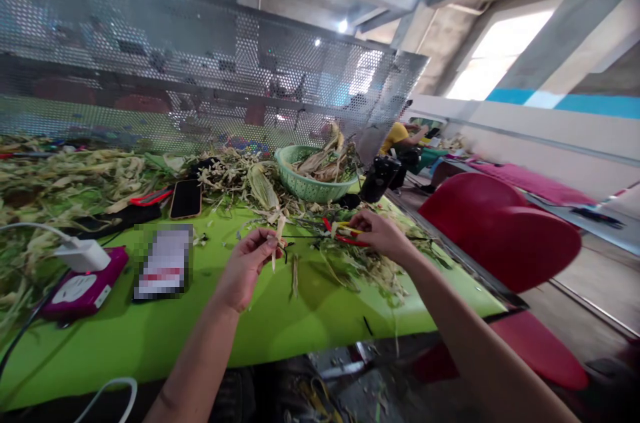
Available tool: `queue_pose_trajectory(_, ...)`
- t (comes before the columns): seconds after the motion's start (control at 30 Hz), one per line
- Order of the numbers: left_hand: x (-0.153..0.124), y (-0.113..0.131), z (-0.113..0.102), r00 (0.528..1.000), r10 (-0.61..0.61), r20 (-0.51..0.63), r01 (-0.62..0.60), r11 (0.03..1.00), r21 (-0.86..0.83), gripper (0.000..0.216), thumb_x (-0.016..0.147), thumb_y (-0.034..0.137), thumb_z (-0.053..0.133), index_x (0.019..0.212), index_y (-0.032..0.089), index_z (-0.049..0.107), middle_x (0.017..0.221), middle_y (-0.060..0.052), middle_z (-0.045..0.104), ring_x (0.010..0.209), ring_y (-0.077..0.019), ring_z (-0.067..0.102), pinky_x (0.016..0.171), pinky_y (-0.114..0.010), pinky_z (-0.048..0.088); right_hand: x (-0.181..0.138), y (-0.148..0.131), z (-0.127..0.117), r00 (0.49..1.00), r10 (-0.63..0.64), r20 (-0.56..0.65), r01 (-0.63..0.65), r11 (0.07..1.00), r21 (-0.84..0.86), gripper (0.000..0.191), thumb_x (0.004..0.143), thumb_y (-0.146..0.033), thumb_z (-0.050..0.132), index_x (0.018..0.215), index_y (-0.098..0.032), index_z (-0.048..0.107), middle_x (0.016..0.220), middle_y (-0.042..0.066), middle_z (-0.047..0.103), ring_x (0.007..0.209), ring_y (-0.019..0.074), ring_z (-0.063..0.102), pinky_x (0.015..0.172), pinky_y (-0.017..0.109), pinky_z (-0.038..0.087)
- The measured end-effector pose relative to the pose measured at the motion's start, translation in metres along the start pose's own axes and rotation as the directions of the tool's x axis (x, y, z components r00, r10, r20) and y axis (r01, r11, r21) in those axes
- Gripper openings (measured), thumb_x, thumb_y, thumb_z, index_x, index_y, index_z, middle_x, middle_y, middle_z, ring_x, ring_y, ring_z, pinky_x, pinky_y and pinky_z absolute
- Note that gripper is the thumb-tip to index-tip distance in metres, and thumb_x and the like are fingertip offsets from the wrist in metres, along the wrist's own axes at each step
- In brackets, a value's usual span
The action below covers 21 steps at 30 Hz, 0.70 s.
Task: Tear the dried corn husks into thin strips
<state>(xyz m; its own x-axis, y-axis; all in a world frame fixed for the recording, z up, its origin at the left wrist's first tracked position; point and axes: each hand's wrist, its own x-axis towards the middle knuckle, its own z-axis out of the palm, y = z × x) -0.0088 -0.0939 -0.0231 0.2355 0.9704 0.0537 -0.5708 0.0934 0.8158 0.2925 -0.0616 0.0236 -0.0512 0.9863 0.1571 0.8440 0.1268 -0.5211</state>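
Pale, dry husk strip: left hand is pinching it above a green table.
Thumb and forefinger are holding the strip narrowly, its ends projecting above and below the fingertips; right hand is gripping a red-and-yellow tool, type unclear. Phone is showing a pixelated, unreadable screen; purple power strip is bearing a label too small to read.

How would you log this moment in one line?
left hand: pinching pale husk strip | right hand: holding red-and-yellow tool | beyond: green basket with dry husks
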Motion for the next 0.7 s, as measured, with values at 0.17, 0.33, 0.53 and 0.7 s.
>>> queue_pose_trajectory(0.17, 0.000, 0.006, -0.002, 0.997, 0.055, -0.062, -0.063, 0.988, -0.141, 0.014, 0.072, 0.022, 0.074, 0.084, 0.017, 0.067, 0.080, 0.000, 0.066, 0.072, -0.0096, 0.060, 0.071, -0.021, 0.049, 0.015, 0.009, -0.031, 1.000, 0.029, 0.001, -0.028, 0.956, 0.293, 0.022, 0.056, -0.020, 0.057, 0.078, -0.018, 0.059, 0.065, -0.002, 0.056, 0.061, 0.0141, 0.049, 0.053, 0.024, 0.036)
queue_pose_trajectory(0.33, 0.000, 0.015, -0.005, 0.984, 0.094, -0.154, -0.130, 0.961, -0.242, 0.013, 0.071, 0.020, 0.074, 0.081, 0.017, 0.068, 0.081, -0.002, 0.067, 0.072, -0.0107, 0.061, 0.070, -0.024, 0.052, 0.008, 0.021, -0.053, 0.993, 0.118, -0.010, -0.102, 0.895, 0.435, 0.023, 0.059, -0.020, 0.061, 0.082, -0.017, 0.062, 0.071, 0.001, 0.063, 0.063, 0.0144, 0.055, 0.054, 0.025, 0.041)
queue_pose_trajectory(0.53, 0.002, 0.018, -0.010, 0.965, 0.142, -0.219, -0.204, 0.935, -0.290, 0.011, 0.070, 0.019, 0.074, 0.080, 0.017, 0.068, 0.080, -0.002, 0.068, 0.072, -0.0111, 0.062, 0.071, -0.025, 0.053, -0.011, 0.036, -0.060, 0.970, 0.243, -0.002, -0.177, 0.712, 0.679, 0.026, 0.056, -0.017, 0.064, 0.082, -0.020, 0.063, 0.075, 0.002, 0.063, 0.059, 0.0141, 0.055, 0.047, 0.024, 0.041)
queue_pose_trajectory(0.7, 0.003, 0.019, -0.013, 0.953, 0.152, -0.264, -0.231, 0.924, -0.304, 0.012, 0.071, 0.018, 0.074, 0.081, 0.016, 0.068, 0.081, -0.001, 0.069, 0.073, -0.0118, 0.062, 0.072, -0.027, 0.053, -0.022, 0.031, -0.066, 0.963, 0.268, -0.032, -0.165, 0.680, 0.715, 0.028, 0.055, -0.017, 0.062, 0.083, -0.021, 0.064, 0.079, 0.004, 0.063, 0.063, 0.0159, 0.056, 0.051, 0.026, 0.043)
